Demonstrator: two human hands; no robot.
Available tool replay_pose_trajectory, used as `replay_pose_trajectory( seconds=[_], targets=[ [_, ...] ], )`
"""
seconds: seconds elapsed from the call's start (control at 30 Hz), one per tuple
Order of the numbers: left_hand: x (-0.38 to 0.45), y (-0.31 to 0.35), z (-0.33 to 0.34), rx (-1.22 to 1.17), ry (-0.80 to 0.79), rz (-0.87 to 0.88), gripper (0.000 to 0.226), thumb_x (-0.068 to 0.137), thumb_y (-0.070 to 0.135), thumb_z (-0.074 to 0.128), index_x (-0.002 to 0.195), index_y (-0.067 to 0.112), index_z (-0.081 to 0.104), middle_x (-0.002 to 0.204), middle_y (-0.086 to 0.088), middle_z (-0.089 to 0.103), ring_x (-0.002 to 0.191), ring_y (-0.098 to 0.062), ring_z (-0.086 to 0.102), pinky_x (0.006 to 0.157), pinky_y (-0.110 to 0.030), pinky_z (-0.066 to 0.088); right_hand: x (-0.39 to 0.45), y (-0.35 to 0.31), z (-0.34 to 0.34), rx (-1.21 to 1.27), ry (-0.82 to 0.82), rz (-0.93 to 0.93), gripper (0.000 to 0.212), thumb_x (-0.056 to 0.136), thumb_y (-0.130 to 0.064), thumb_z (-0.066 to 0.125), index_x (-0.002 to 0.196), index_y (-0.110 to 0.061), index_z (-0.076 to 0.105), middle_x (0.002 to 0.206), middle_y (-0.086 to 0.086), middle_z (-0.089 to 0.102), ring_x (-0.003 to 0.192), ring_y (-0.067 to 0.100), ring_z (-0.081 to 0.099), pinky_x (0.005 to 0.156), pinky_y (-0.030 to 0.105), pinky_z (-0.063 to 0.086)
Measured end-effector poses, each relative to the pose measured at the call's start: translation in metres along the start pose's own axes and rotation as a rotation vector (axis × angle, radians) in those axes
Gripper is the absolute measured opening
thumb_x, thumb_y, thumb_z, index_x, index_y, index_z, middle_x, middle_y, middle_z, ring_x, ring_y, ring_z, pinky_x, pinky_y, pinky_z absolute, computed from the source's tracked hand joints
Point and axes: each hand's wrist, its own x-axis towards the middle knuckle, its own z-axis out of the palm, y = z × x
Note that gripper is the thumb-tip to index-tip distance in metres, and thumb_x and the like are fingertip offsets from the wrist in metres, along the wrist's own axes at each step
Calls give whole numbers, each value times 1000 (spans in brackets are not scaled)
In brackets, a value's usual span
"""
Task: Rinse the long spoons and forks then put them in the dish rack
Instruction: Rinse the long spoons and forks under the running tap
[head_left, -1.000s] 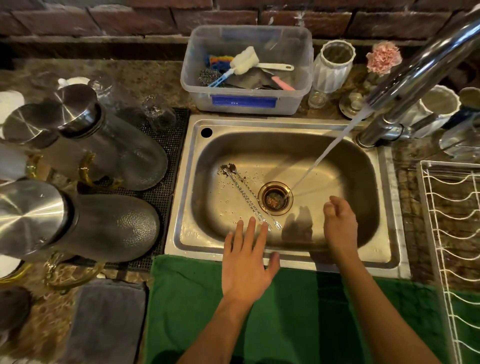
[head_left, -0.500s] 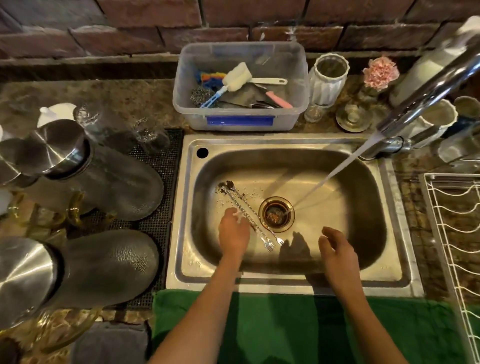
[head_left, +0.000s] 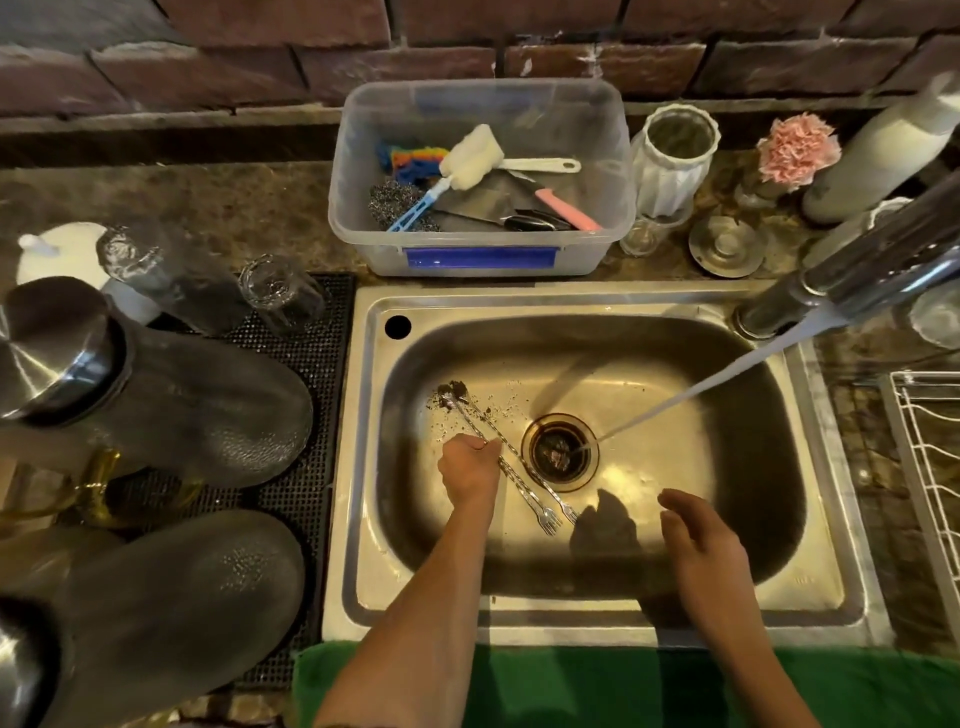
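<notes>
- The right hand (head_left: 698, 553) hovered open and empty over the steel sink basin (head_left: 727, 519).
- The left hand (head_left: 470, 470) had its fingers closed around the long twisted-handle steel spoons and forks (head_left: 511, 470), which lay unrinsed on the sink floor.
- The white wire dish rack (head_left: 930, 467) awaited them.

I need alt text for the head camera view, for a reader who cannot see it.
A left hand closes on long forks lying in a steel sink, beside the drain, where tap water lands. The right hand hovers open and empty; a white rack waits on the right.
</notes>
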Motion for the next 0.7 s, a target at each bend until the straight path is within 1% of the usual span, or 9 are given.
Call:
replay_pose_trajectory(
  seconds=[0.1, 0.17, 0.23, 0.3, 0.37, 0.47, 0.57, 0.63, 0.7],
  targets=[
    [2, -1, 3, 9, 36, 0, 11, 86, 14, 77, 78, 10, 70, 86, -11, 73, 89, -31, 69, 87, -41, 58, 1, -1, -2, 3, 2, 1, 31, 102, -15, 49, 131, -10, 60, 127, 9, 65, 109, 16, 53, 96, 31, 37],
    [2, 0, 4, -2, 38, -16, 14, 86, 19, 77, 78, 9, 71, 82, -13, 74, 85, -31, 71, 85, -42, 58, 1, -3, -2, 2, -5, 2, 31, 102, -16, 49, 130, -10, 60, 126, 9, 65, 109, 16, 54, 96, 31, 38],
    [2, 2, 5, 11, 35, -22, 18, 85, 24, 79, 78, 11, 69, 81, -12, 74, 83, -30, 70, 80, -36, 55, 1, -4, -2, 2, -15, 9, 31, 102, -16, 49, 130, -11, 60, 125, 10, 66, 107, 17, 55, 94, 31, 39],
    [4, 2, 6, 33, 41, -27, 16, 85, 20, 79, 77, 11, 69, 82, -10, 73, 85, -29, 69, 76, -32, 49, 1, -5, -2, 5, -17, 16, 30, 103, -16, 48, 130, -10, 60, 124, 10, 66, 106, 17, 55, 92, 31, 39],
    [6, 3, 5, 40, 49, -40, 11, 85, 14, 77, 78, 10, 71, 83, -9, 71, 87, -30, 68, 74, -31, 46, 0, -6, -4, 14, -12, 25, 30, 102, -16, 48, 130, -9, 60, 124, 9, 66, 108, 17, 55, 94, 31, 39],
    [5, 1, 2, 29, 68, -55, 13, 84, 12, 78, 74, 11, 70, 80, -6, 68, 90, -31, 68, 76, -32, 51, -2, -5, -7, 22, -10, 30, 30, 102, -15, 48, 129, -8, 61, 124, 9, 65, 111, 18, 54, 98, 34, 40],
    [-5, 2, -7, -22, 81, -68, 20, 84, 11, 78, 69, 14, 66, 84, -8, 71, 91, -34, 70, 86, -42, 60, -5, -7, -9, 48, -7, 38, 28, 102, -13, 49, 125, -7, 63, 121, 8, 66, 113, 23, 58, 103, 41, 45],
    [-19, 8, -14, -136, 62, -65, 23, 86, 4, 75, 68, 15, 64, 84, -12, 73, 87, -36, 73, 85, -46, 61, -8, -10, -12, 75, -28, 37, 22, 101, -13, 51, 114, -10, 68, 111, 8, 71, 106, 27, 64, 98, 46, 50],
    [-39, 18, -18, -282, -4, -48, 26, 88, -4, 69, 69, 13, 65, 77, -10, 72, 75, -30, 72, 77, -42, 63, -14, -17, -13, 104, -132, 13, 20, 100, -12, 52, 97, -13, 71, 91, 6, 74, 89, 27, 69, 82, 42, 57]
  ],
)
